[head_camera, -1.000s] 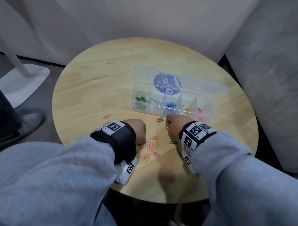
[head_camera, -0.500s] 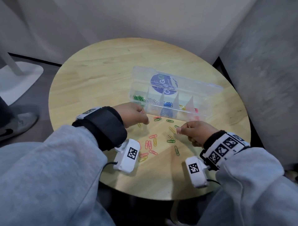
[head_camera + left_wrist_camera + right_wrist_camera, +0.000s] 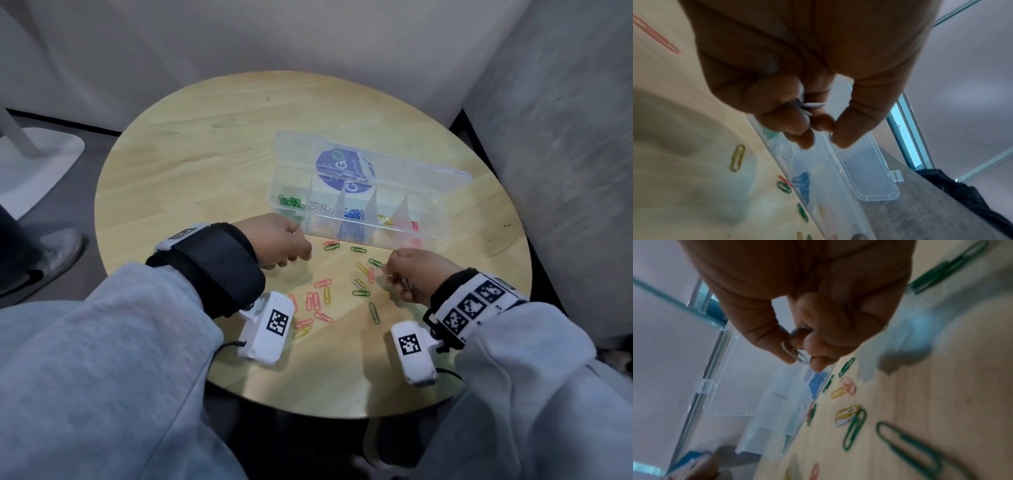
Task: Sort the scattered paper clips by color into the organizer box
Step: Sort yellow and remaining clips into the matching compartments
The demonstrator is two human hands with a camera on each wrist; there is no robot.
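Near the front edge of the round table [image 3: 205, 178], both hands were busy over the loose paper clips [image 3: 320, 301], which lay scattered between the wrists and the near wall of the clear organizer box [image 3: 442, 236]. The left hand [image 3: 279, 241] hovered just beside the box's left end, its fingers curled and pinching a pale, silvery clip [image 3: 813, 105] between thumb and fingertips. The right hand [image 3: 412, 275] hung closer to the table's right side, likewise curled, gripping what looked like a small bunch of silver clips [image 3: 795, 352]. I judged it the carrying step: both hands were loaded with the same colour and had yet to drop their loads. The next move would seem to call for bringing each hand over the second compartment from the left, where silver clips [image 3: 322, 207] already lay, and letting go without spilling into a neighbour. The box stood toward the right of the tabletop with its lid [image 3: 376, 164] thrown open behind it. From left to right its compartments held green clips [image 3: 291, 202], then the silver, then blue clips [image 3: 352, 214], then a few yellow clips [image 3: 385, 219] and red clips [image 3: 415, 225] at the far right end. Pink, green and yellow ones were left on the wood.
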